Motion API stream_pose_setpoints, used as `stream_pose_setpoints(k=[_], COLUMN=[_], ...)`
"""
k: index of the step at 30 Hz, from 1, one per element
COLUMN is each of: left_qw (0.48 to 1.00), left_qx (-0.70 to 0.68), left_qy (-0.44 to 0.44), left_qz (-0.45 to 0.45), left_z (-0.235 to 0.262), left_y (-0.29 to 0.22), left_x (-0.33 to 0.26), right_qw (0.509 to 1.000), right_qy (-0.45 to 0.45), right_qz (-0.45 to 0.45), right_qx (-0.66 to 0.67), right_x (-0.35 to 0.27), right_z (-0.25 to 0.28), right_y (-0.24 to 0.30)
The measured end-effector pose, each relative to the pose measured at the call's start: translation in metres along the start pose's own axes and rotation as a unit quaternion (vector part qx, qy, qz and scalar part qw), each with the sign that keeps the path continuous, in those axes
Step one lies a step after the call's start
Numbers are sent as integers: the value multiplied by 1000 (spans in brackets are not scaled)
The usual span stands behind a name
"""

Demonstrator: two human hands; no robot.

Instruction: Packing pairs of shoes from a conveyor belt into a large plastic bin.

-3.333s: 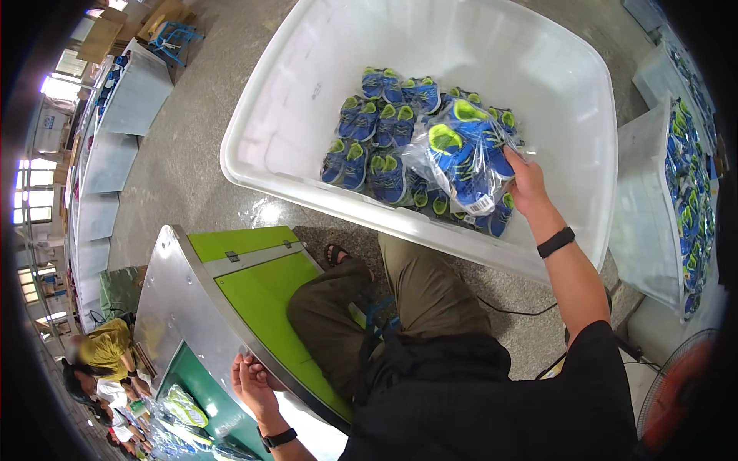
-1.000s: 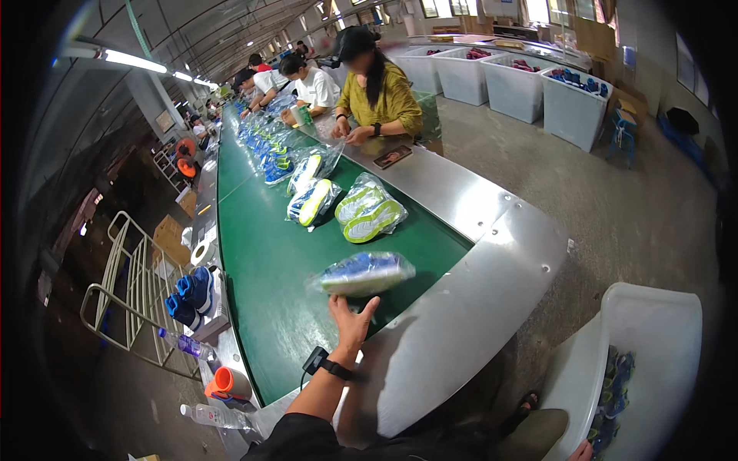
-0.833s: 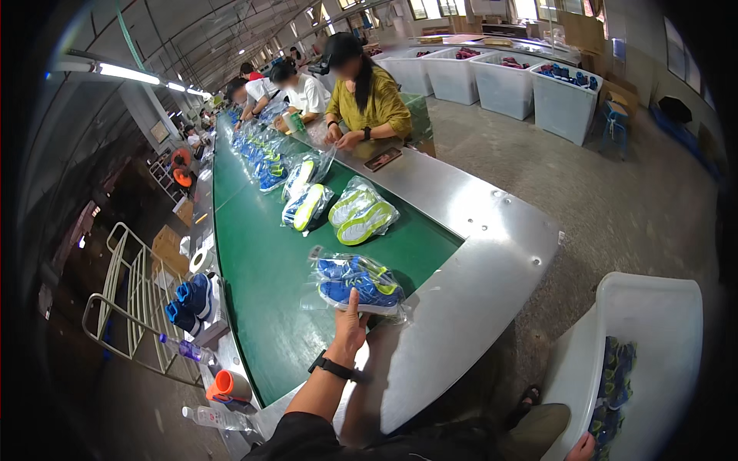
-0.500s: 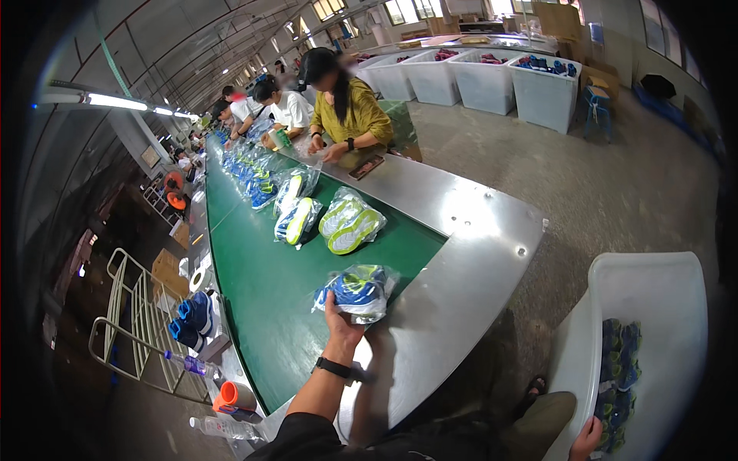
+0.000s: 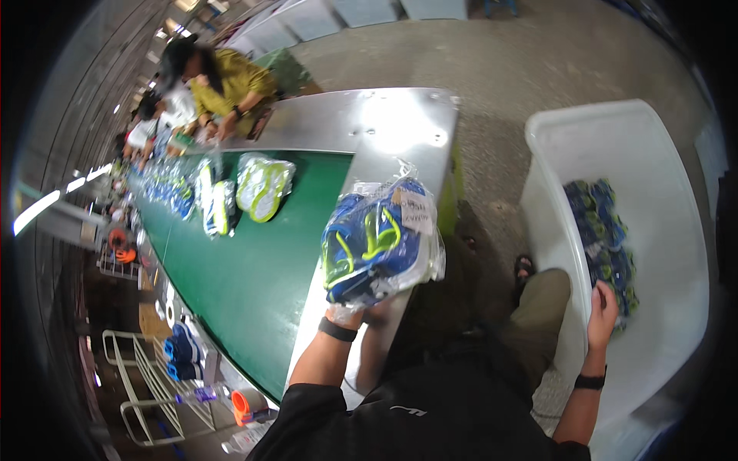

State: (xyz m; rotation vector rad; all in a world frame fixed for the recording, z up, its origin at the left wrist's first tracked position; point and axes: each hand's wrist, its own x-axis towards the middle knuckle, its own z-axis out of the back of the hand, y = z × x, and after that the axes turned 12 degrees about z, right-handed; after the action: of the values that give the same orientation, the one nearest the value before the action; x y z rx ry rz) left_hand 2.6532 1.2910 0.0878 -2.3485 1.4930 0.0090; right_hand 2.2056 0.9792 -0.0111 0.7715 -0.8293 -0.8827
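My left hand (image 5: 343, 313) holds up a clear plastic bag of blue and lime-green shoes (image 5: 377, 244) above the metal edge of the conveyor table. The bag hides most of its fingers. A pale label shows on the bag's upper side. On the right, my right hand (image 5: 603, 313) is closed over the near rim of a large white plastic bin (image 5: 536, 123). Inside it, several bagged blue and green shoes (image 5: 603, 230) lie in a row along the bottom.
More bagged shoes (image 5: 264, 187) lie on the green conveyor belt (image 5: 238, 288). Co-workers, one in a mustard shirt (image 5: 244, 81), stand along its far side. At left are an unbagged blue pair (image 5: 182, 352), an orange tape roll (image 5: 247, 405) and a metal rack (image 5: 146, 376).
My left hand has lifted the bagged shoes off the belt and closer to me. The view has swung right, showing more of the bin and my right forearm.
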Motion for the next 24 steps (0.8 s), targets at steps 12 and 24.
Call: stream_pose_setpoints(k=[12,24], left_qw=[973,880], left_qx=[130,199], left_qy=[-81,-74], left_qz=[171,424], left_z=[-25,-31], left_y=[86,127], left_x=[30,46], right_qw=[942,794], right_qy=[144,484], right_qz=[-47,-23], right_qx=[298,367], right_x=[54,75], right_z=[-20,-38], right_y=[140,150])
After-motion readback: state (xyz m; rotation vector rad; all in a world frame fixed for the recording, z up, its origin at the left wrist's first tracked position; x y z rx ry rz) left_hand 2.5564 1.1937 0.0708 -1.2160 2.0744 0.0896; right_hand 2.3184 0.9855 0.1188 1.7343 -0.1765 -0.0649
